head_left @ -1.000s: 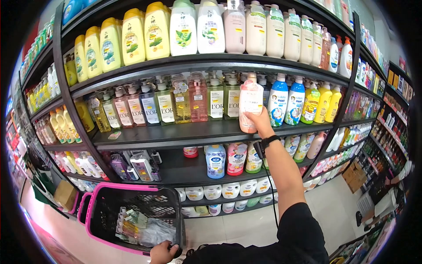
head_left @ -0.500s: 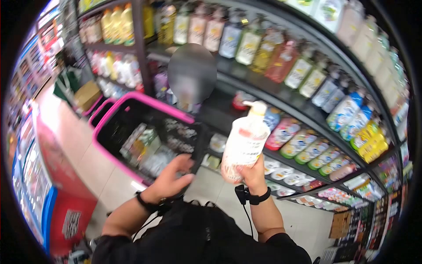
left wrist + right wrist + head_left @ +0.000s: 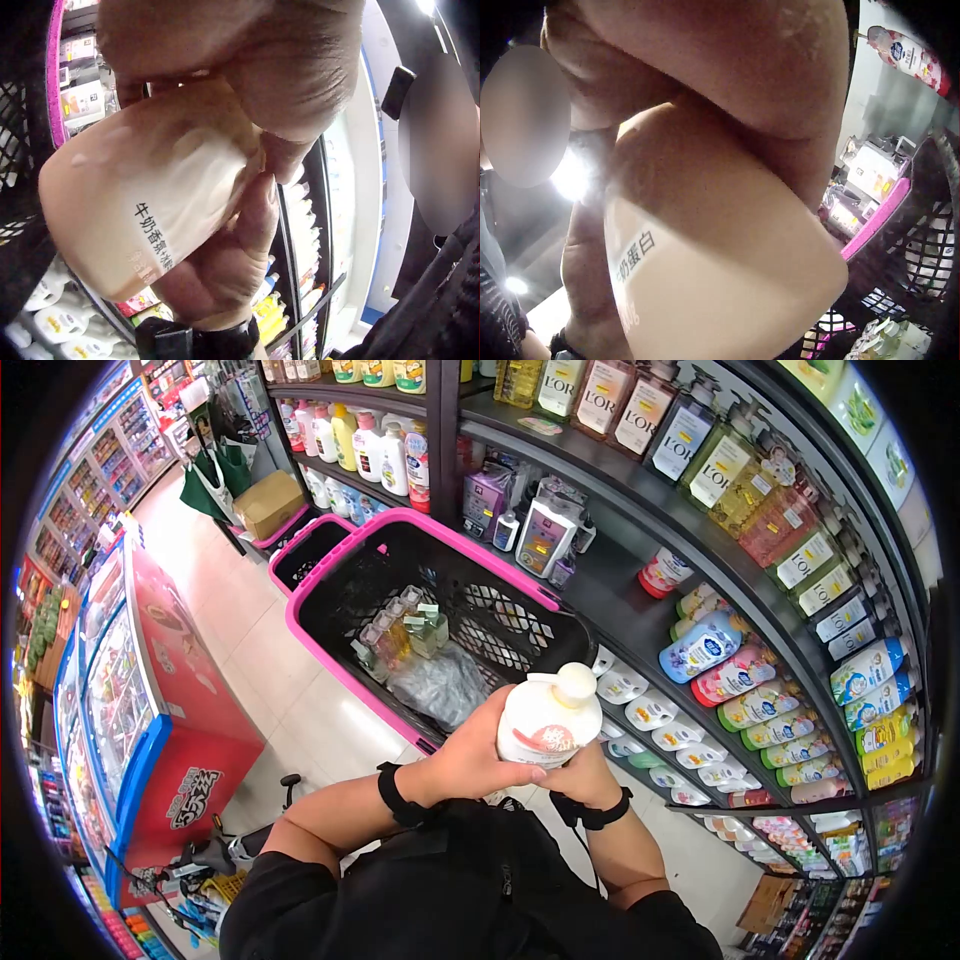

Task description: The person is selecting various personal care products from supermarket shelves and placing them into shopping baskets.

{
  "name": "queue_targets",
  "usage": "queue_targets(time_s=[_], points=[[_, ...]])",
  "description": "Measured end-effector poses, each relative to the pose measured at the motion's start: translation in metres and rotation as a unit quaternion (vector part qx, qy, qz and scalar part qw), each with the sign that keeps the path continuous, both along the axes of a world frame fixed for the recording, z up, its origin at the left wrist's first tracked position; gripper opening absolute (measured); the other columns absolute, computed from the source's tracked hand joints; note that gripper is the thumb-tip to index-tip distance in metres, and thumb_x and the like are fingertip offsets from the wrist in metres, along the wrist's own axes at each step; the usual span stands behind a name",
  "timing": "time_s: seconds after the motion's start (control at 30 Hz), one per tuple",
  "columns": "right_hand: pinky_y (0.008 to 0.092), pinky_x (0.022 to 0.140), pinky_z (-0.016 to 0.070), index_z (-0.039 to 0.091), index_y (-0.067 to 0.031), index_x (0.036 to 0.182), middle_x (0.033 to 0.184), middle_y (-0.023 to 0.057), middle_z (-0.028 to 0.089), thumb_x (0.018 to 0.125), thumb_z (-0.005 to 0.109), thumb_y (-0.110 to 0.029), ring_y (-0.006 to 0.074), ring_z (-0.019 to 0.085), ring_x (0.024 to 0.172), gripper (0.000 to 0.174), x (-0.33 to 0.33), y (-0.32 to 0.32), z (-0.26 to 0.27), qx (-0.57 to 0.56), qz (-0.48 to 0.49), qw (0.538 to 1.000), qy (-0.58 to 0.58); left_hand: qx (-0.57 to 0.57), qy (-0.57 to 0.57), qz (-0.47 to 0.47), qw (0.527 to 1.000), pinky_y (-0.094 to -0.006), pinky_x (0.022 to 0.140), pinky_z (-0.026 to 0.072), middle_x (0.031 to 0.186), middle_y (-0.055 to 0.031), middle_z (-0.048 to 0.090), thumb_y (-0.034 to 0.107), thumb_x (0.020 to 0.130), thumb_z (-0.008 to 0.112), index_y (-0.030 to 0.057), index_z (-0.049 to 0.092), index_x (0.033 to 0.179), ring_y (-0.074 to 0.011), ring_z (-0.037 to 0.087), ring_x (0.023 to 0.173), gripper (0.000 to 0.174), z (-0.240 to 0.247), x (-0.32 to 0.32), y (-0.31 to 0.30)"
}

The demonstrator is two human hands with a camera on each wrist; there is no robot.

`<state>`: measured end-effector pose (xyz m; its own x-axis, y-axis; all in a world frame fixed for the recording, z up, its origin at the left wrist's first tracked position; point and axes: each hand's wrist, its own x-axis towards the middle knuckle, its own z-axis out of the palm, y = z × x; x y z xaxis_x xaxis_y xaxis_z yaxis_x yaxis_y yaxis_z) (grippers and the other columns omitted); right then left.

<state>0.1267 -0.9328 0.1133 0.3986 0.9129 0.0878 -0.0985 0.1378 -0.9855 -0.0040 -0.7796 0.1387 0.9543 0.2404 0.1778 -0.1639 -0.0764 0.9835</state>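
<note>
Both hands grip a pale pink-and-white pump bottle (image 3: 548, 730) in front of the chest. Its cream pump head (image 3: 574, 685) points up toward the head camera. My left hand (image 3: 468, 758) wraps the left side, its thumb across the front near the label. My right hand (image 3: 592, 778) holds the lower right side, partly hidden behind the bottle. In the left wrist view, dark Chinese lettering runs along the bottle (image 3: 142, 195). The right wrist view shows the bottle's smooth base end (image 3: 742, 262) below the right hand (image 3: 720, 60).
A black shopping basket with a pink rim (image 3: 330, 545) stands ahead to the left, holding small bottles (image 3: 425, 630) and a grey plastic-wrapped bundle (image 3: 445, 685). Shelves of bottles (image 3: 720, 470) curve along the right. A red freezer (image 3: 195, 730) stands at left, a cardboard box (image 3: 268, 505) beyond.
The right hand has brought the pump bottle from the shelf to the chest. The left hand has left the basket's edge and now holds the bottle too. The view has swung left and down.
</note>
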Motion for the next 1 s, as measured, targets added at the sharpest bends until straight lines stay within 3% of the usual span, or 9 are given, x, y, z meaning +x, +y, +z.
queue_targets(time_s=[0.07, 0.13, 0.27, 0.33, 0.4, 0.6, 0.63, 0.77, 1.0], points=[[0.0396, 0.107, 0.0441, 0.038, -0.0040, 0.147, 0.139, 0.0095, 0.055, 0.064, 0.093, -0.014, 0.0208, 0.055, 0.126, 0.100, -0.007, 0.016, 0.003, -0.007, -0.007, 1.000, 0.004, 0.047, 0.028, -0.033, 0.998, -0.0406, 0.113, 0.0345, 0.140, -0.0152, 0.047, 0.023, 0.074, 0.088, -0.0021, 0.027, 0.150, -0.0241, 0.046, 0.132, 0.101, 0.003, -0.005, 0.024], [0.0391, 0.108, 0.0432, 0.038, -0.0036, 0.147, 0.139, 0.0095, 0.055, 0.064, 0.093, -0.014, 0.0210, 0.055, 0.126, 0.100, -0.013, 0.028, 0.006, -0.033, -0.025, 0.999, 0.000, 0.152, -0.035, -0.037, 0.987, -0.0399, 0.108, 0.0403, 0.131, -0.0184, 0.053, 0.021, 0.071, 0.087, -0.0029, 0.034, 0.144, -0.0294, 0.052, 0.126, 0.094, 0.003, -0.005, 0.056], [0.0399, 0.108, 0.0429, 0.041, -0.0006, 0.144, 0.133, 0.0108, 0.059, 0.062, 0.092, -0.012, 0.0217, 0.055, 0.125, 0.096, -0.028, 0.055, 0.003, -0.024, -0.104, 0.994, -0.038, 0.074, -0.128, -0.041, 0.988, -0.0408, 0.102, 0.0452, 0.132, -0.0170, 0.055, 0.024, 0.075, 0.086, -0.0007, 0.036, 0.147, -0.0291, 0.056, 0.119, 0.091, 0.038, -0.014, 0.124], [0.0396, 0.106, 0.0443, 0.044, 0.0003, 0.141, 0.130, 0.0139, 0.060, 0.063, 0.091, -0.015, 0.0244, 0.058, 0.123, 0.093, -0.033, 0.066, 0.004, -0.062, -0.128, 0.985, -0.101, 0.247, -0.053, -0.113, 0.961, -0.0408, 0.099, 0.0465, 0.131, -0.0171, 0.058, 0.030, 0.079, 0.084, -0.0006, 0.043, 0.143, -0.0302, 0.059, 0.117, 0.082, 0.076, -0.014, 0.158], [0.0390, 0.104, 0.0452, 0.045, 0.0007, 0.140, 0.129, 0.0159, 0.060, 0.063, 0.091, -0.017, 0.0260, 0.059, 0.121, 0.092, -0.037, 0.077, 0.000, -0.108, -0.140, 0.973, -0.149, 0.369, -0.081, -0.153, 0.913, -0.0433, 0.087, 0.0532, 0.111, -0.0193, 0.067, 0.026, 0.085, 0.077, 0.0019, 0.056, 0.129, -0.0383, 0.067, 0.100, 0.055, 0.096, -0.001, 0.171], [0.0390, 0.102, 0.0471, 0.044, 0.0019, 0.139, 0.125, 0.0203, 0.061, 0.064, 0.091, -0.021, 0.0318, 0.061, 0.118, 0.091, -0.049, 0.104, -0.009, -0.157, -0.186, 0.949, -0.202, 0.466, -0.033, -0.272, 0.842, -0.0480, 0.072, 0.0517, 0.088, -0.0187, 0.067, 0.029, 0.086, 0.073, 0.0054, 0.059, 0.113, -0.0408, 0.066, 0.083, 0.038, 0.100, 0.029, 0.202], [0.0392, 0.101, 0.0472, 0.044, 0.0022, 0.139, 0.125, 0.0212, 0.061, 0.065, 0.091, -0.021, 0.0329, 0.061, 0.117, 0.091, -0.052, 0.107, -0.009, -0.160, -0.193, 0.946, -0.205, 0.467, -0.062, -0.265, 0.841, -0.0491, 0.068, 0.0501, 0.080, -0.0178, 0.065, 0.028, 0.087, 0.072, 0.0060, 0.059, 0.108, -0.0412, 0.065, 0.078, 0.033, 0.096, 0.031, 0.206], [0.0431, 0.101, 0.0470, 0.045, 0.0042, 0.136, 0.127, 0.0263, 0.059, 0.075, 0.083, -0.021, 0.0403, 0.059, 0.118, 0.076, -0.051, 0.114, -0.011, -0.220, -0.177, 0.914, -0.290, 0.513, -0.052, -0.285, 0.808, -0.0498, 0.066, 0.0505, 0.078, -0.0181, 0.065, 0.030, 0.087, 0.071, 0.0066, 0.059, 0.106, -0.0414, 0.065, 0.075, 0.033, 0.066, 0.045, 0.219], [0.0450, 0.103, 0.0441, 0.054, -0.0001, 0.127, 0.126, 0.0224, 0.059, 0.080, 0.078, -0.017, 0.0415, 0.055, 0.121, 0.056, -0.089, 0.054, -0.033, -0.234, -0.299, 0.855, -0.355, 0.619, 0.023, -0.317, 0.718, -0.0533, 0.066, 0.0511, 0.075, -0.0199, 0.067, 0.036, 0.087, 0.063, 0.0047, 0.059, 0.102, -0.0419, 0.067, 0.073, 0.035, -0.054, 0.077, 0.241]])
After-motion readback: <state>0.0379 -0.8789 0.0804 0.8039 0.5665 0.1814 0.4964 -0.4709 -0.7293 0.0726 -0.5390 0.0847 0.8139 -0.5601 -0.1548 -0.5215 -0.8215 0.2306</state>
